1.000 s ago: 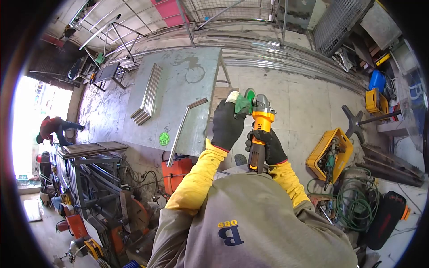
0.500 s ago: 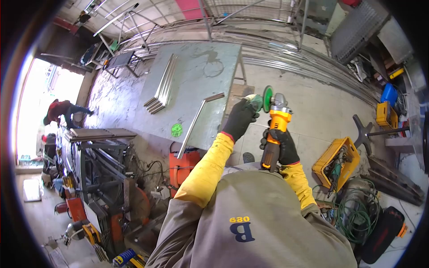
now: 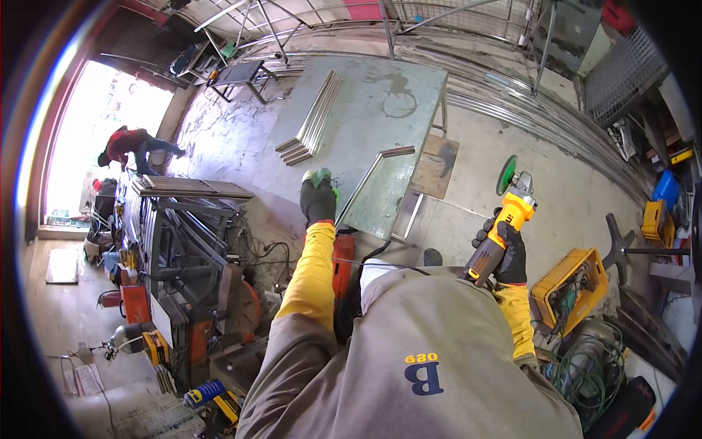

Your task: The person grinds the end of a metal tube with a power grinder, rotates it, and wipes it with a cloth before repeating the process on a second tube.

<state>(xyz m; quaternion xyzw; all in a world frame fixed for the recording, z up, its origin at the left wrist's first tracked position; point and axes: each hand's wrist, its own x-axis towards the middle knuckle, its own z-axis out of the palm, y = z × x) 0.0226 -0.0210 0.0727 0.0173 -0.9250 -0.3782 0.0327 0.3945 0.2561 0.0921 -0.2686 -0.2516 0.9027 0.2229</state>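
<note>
My right hand [image 3: 507, 245], in a black glove, is wrapped round the body of a yellow and black angle grinder [image 3: 518, 211]. A green disc [image 3: 507, 174] is fitted at the grinder's head, turned up and away from me. My left hand [image 3: 319, 201], also in a black glove, reaches forward over the near edge of the grey-green table [image 3: 380, 208]. Its fingers are bent close together, with something pale greenish at their tips; I cannot tell what they hold. A bright green piece [image 3: 336, 192] peeks out beside this hand, mostly hidden by it. An angled metal tube [image 3: 369, 175] lies just right of it.
Several bent metal tubes [image 3: 314, 124] lie side by side on the table. A yellow crate [image 3: 574, 289] with cables stands at right. Metal stock and machinery [image 3: 190, 249] fill the left side. Another person [image 3: 131, 145] bends near the bright doorway. Long bars [image 3: 497, 106] lie beyond the table.
My left hand has moved left from beside the grinder's disc to the table edge, now covering most of the bright green piece. The grinder has moved right and tilted in my right hand.
</note>
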